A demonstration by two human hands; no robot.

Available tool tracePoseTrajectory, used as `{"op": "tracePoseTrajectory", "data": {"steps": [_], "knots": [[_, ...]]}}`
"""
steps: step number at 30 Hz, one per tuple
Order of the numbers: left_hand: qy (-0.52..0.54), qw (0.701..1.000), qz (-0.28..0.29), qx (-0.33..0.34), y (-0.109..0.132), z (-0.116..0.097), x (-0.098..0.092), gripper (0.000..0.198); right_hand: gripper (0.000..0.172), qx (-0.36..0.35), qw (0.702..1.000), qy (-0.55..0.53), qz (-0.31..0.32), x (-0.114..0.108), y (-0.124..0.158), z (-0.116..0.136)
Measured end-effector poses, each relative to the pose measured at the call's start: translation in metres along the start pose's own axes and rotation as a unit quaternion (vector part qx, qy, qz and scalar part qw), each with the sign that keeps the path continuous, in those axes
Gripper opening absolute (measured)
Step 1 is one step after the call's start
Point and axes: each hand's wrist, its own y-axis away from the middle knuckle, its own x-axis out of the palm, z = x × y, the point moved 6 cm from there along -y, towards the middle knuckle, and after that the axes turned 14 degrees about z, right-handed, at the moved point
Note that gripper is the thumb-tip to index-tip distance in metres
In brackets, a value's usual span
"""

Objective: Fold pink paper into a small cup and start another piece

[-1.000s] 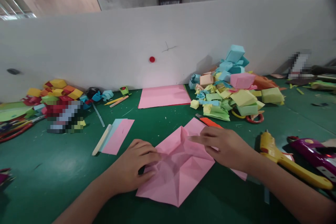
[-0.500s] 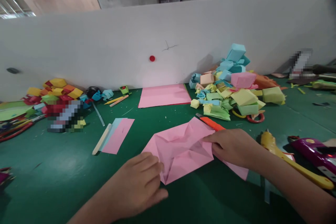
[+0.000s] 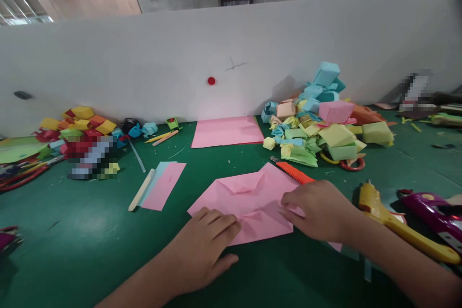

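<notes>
A creased, partly folded sheet of pink paper [image 3: 249, 202] lies on the green table in front of me. My left hand [image 3: 211, 240] rests on its near left part, fingers laid over the paper and thumb stretched out apart. At the right side, my right hand [image 3: 317, 209] pinches a fold of the sheet between thumb and fingers. Just behind that hand lies an orange utility knife [image 3: 294, 172], its front end beside the paper's top corner. A bit of pink paper [image 3: 335, 246] shows from under my right wrist.
Folded paper pieces [image 3: 317, 125] are heaped at the back right, more paper cubes [image 3: 83, 122] at the back left. A pink stack [image 3: 227, 132] lies by the white partition [image 3: 144, 67]. A yellow glue gun [image 3: 400, 224], purple tool [image 3: 433, 211] and wooden stick [image 3: 141, 190] are nearby.
The pink sheet has been spread flatter, and its left corner reaches further out. My left hand has slid right onto the paper; my right fingers have shifted slightly along the right side.
</notes>
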Motion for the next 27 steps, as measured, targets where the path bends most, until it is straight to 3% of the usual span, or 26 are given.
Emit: {"op": "tracePoseTrajectory", "data": {"steps": [2, 5, 8, 11, 15, 21, 27], "knots": [[0.008, 1.0, -0.003, 0.003, -0.002, 0.001, -0.001, 0.031, 0.035, -0.059, 0.998, -0.009, -0.038, -0.005, 0.0, 0.015], [0.031, 0.999, -0.017, 0.018, -0.002, 0.004, -0.003, 0.031, 0.037, -0.163, 0.983, -0.022, -0.081, -0.007, 0.001, 0.037], [0.069, 0.997, -0.035, 0.011, -0.001, 0.011, -0.003, 0.037, 0.033, -0.198, 0.974, -0.027, -0.11, -0.006, 0.0, 0.045], [0.102, 0.992, -0.064, -0.039, 0.001, 0.023, -0.002, 0.037, 0.021, -0.198, 0.973, -0.064, -0.105, -0.003, -0.004, 0.042], [0.125, 0.982, -0.092, -0.106, 0.005, 0.038, -0.002, 0.038, 0.027, -0.165, 0.975, -0.121, -0.09, 0.001, -0.011, 0.03], [0.127, 0.967, -0.099, -0.197, 0.008, 0.058, 0.002, 0.037, 0.03, -0.104, 0.981, -0.114, -0.119, -0.001, -0.015, 0.011], [0.132, 0.966, -0.106, -0.194, 0.005, 0.059, 0.002, 0.037, 0.026, -0.067, 0.984, -0.134, -0.101, 0.002, -0.019, -0.003]]}}
